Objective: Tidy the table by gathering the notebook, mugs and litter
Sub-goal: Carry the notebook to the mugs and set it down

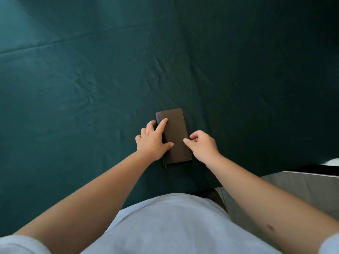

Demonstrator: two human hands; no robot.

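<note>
Apparently nearly done: only the closed brown notebook (174, 136) left flat on the green-clothed worktop (73, 79), left hand (153, 142) spread and pressing its spine edge, right hand (200, 145) loosely curled, empty, touching its right edge; no mugs or litter seen.

The person wears a pale, light-blue short-sleeved shirt (168, 222) of soft, plain fabric without print, buttons or seams in view. The left sleeve (22, 244) ends above the elbow, as does the right sleeve (330, 244). Both forearms are bare. No watch, ring, bracelet or glove is fitted on the left hand (153, 142) or right hand (202, 146).
</note>
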